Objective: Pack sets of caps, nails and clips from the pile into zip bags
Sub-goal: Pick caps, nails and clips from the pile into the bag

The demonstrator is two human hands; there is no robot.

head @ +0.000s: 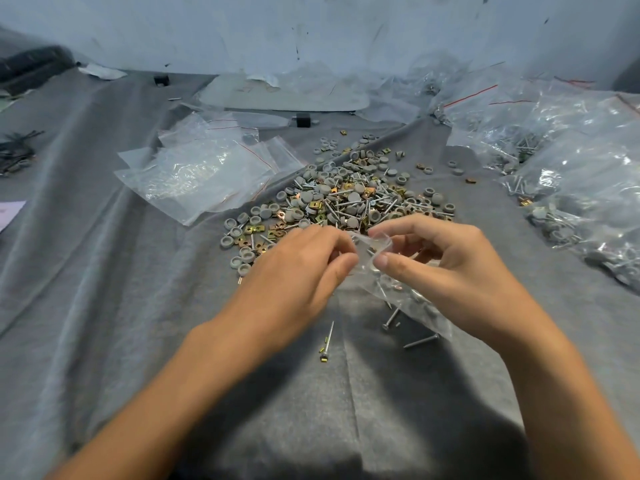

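A clear zip bag [401, 292] with nails and grey caps inside hangs between my hands just in front of the pile. My left hand [298, 268] pinches the bag's top edge from the left. From the right, my right hand [440, 261] pinches the same edge with thumb and fingers. The pile [346, 199] of grey round caps, silver nails and brass clips lies on the grey cloth just beyond my hands. The bag's mouth is partly hidden by my fingers.
A stack of empty zip bags [204, 171] lies to the left of the pile. Filled bags [561, 161] are heaped at the right. Loose nails [329, 341] lie on the cloth near my wrists. A grey tray [294, 95] and a small black block [303, 120] sit behind.
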